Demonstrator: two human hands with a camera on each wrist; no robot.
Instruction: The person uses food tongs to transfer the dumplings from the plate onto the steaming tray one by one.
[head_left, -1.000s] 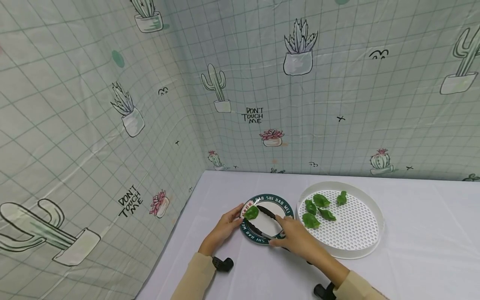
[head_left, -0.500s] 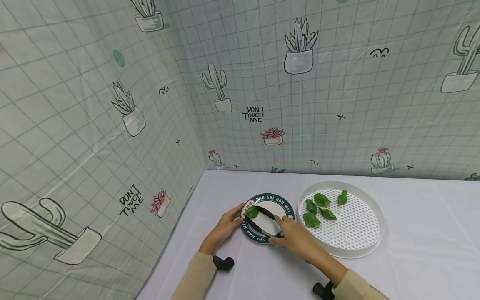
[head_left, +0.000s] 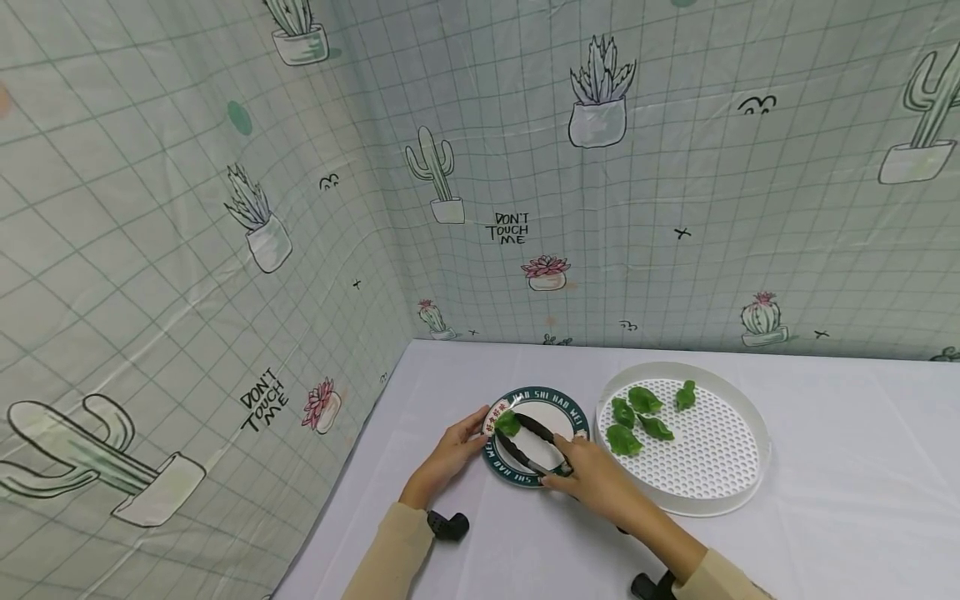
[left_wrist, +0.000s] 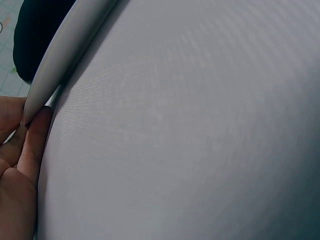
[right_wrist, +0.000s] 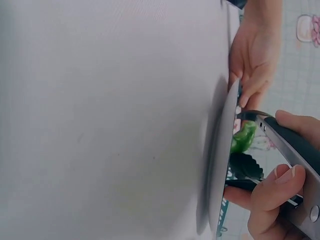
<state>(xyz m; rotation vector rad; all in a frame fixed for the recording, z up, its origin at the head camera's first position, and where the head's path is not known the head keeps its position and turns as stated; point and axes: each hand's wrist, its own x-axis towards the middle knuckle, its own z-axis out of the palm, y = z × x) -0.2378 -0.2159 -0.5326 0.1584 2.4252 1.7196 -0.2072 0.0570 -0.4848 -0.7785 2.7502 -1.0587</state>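
A small white plate with a dark green lettered rim (head_left: 534, 393) lies on the white-covered table. At its left edge my left hand (head_left: 452, 447) pinches the rim between thumb and fingers; the left wrist view shows the fingertips against the plate's edge (left_wrist: 62, 57). My right hand (head_left: 597, 477) grips a pair of black-tipped metal tongs (head_left: 519, 454) over the plate. The tongs' arms are spread, with a green leaf (head_left: 507, 423) at their tips on the left part of the plate. Up close in the right wrist view the leaf (right_wrist: 244, 137) sits between the tongs' ends.
A round white tray with a perforated base (head_left: 708, 450) stands right of the plate, close to its rim. Several green leaves (head_left: 643, 401) lie in its left and back part. A patterned cloth wall (head_left: 637, 208) rises behind and to the left of the table.
The tongs' tips have drawn a little closer together around the leaf, which has shifted slightly to the right on the plate. My left hand stays at the rim.
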